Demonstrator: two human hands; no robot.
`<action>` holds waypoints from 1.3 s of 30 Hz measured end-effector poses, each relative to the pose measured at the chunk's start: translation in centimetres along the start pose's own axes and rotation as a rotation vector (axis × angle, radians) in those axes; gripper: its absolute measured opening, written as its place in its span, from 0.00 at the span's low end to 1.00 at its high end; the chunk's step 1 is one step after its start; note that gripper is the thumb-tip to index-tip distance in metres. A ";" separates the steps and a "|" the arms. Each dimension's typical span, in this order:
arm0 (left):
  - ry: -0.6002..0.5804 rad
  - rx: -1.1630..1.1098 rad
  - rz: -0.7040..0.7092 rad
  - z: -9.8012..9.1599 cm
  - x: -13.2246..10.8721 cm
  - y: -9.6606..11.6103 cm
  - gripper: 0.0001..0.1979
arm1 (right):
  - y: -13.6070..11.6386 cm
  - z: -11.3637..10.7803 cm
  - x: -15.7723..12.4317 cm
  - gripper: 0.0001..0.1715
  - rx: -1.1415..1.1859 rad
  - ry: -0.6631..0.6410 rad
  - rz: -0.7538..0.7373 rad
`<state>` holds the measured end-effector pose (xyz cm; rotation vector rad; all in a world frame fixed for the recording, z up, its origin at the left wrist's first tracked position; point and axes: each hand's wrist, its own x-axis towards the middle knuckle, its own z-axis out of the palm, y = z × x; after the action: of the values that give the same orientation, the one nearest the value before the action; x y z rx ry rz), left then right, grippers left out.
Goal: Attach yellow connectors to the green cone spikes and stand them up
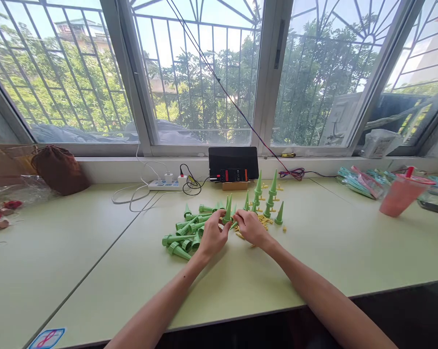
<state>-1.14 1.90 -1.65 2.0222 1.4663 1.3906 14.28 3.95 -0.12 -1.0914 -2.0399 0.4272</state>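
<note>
My left hand is closed around the base of a green watering spike, held with its tip up. Just right of that base, my right hand has its fingers pinched together; whatever sits between them is too small or hidden to name. To the left lies a heap of loose green spikes, mostly on their sides. Small yellow valve pieces are scattered beside and behind my right hand. Beyond them stand several upright spikes, some stacked, with yellow pieces sticking out of their sides. One single spike stands at their right.
A phone leans on a dark tablet at the back of the table. Left of it lie a power strip and cables. A pink cup with a red straw stands right; a brown pouch sits far left.
</note>
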 end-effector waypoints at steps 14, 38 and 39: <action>-0.004 -0.023 -0.013 0.0 0.0 0.0 0.12 | 0.4 0.3 0.1 0.17 -0.060 -0.036 0.032; 0.017 -0.009 -0.019 -0.1 0.0 0.3 0.11 | 0.3 0.4 0.0 0.23 -0.045 -0.009 0.002; 0.020 -0.003 -0.021 -0.1 0.0 0.3 0.11 | 0.3 0.5 0.0 0.22 -0.046 0.002 -0.001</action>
<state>-1.01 1.74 -1.37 1.9905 1.4881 1.4073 14.08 4.17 -0.60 -1.1175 -2.0574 0.3795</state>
